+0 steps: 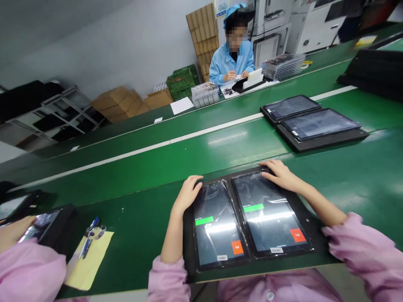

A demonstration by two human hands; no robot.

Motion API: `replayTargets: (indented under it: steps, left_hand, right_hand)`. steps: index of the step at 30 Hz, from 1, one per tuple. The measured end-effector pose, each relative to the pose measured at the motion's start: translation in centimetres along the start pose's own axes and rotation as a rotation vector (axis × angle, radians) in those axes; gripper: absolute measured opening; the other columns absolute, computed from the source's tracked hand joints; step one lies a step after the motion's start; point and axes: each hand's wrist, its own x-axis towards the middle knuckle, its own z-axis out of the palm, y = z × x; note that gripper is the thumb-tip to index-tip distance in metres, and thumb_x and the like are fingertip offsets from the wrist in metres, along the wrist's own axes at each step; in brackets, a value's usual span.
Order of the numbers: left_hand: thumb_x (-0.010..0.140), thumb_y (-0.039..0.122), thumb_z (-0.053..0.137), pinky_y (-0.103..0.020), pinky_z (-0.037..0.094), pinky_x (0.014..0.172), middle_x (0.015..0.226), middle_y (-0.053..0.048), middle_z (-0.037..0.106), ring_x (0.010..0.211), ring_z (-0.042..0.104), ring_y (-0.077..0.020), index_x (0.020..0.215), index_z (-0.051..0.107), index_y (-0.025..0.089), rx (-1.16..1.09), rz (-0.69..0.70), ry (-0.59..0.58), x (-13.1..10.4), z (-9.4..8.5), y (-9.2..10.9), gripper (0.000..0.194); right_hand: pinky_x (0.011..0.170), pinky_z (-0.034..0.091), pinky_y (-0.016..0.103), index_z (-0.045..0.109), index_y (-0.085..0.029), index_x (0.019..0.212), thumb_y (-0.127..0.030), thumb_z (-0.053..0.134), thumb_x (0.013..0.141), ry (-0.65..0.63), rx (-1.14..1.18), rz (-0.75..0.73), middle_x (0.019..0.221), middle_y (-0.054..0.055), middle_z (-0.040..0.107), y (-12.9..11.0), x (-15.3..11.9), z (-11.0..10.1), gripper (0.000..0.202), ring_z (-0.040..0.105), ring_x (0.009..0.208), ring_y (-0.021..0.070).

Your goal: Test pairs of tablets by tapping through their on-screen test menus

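A black tray (189, 247) lies at the near edge of the green bench with two tablets side by side in it. The left tablet (217, 235) and the right tablet (270, 226) are lit, each with a green bar and an orange-red "Fail" box. My left hand (189, 193) grips the tray's far left corner, thumb by the left tablet. On the far right edge, my right hand (281, 175) holds the tray, its thumb over the right tablet's top corner. Some fingertips of both hands are hidden behind that edge.
Another black tray (330, 141) with two dark tablets lies farther back right. To my left are pens (86, 241) on yellow paper (94, 268) and a neighbour's pink sleeve (30, 268). A person in blue (233, 63) sits across the bench near plastic boxes (205, 95).
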Motion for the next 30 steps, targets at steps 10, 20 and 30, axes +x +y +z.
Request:
replayTargets:
  steps: [10,20,30]
  left_hand:
    - [0.092,0.024,0.056,-0.031,0.050,0.081,0.093,-0.004,0.075,0.089,0.069,-0.0213,0.088,0.076,0.022,0.082,0.089,-0.082,3.8,3.7,4.0,0.020]
    - [0.086,0.033,0.071,-0.034,0.050,0.087,0.101,-0.004,0.071,0.098,0.066,-0.0233,0.098,0.071,0.022,0.021,0.089,-0.185,3.6,2.9,4.1,0.017]
    - [0.073,0.028,0.079,-0.037,0.050,0.096,0.114,-0.006,0.068,0.108,0.063,-0.0257,0.112,0.070,0.022,-0.035,0.153,-0.318,3.5,2.3,3.5,0.041]
  right_hand:
    - [0.091,0.051,0.049,0.069,-0.027,0.113,-0.032,0.045,0.090,0.093,0.186,-0.002,0.103,0.007,0.074,0.6,2.7,2.9,0.033,0.067,0.099,0.0307]
    - [0.103,0.044,0.055,0.057,-0.027,0.134,-0.049,0.059,0.088,-0.004,0.295,-0.015,0.115,0.008,0.071,1.4,2.1,2.2,0.052,0.064,0.111,0.0337]
    - [0.113,0.040,0.060,0.059,-0.028,0.137,-0.053,0.073,0.079,-0.079,0.434,-0.018,0.123,0.010,0.069,1.1,1.6,0.6,0.065,0.060,0.121,0.0380]
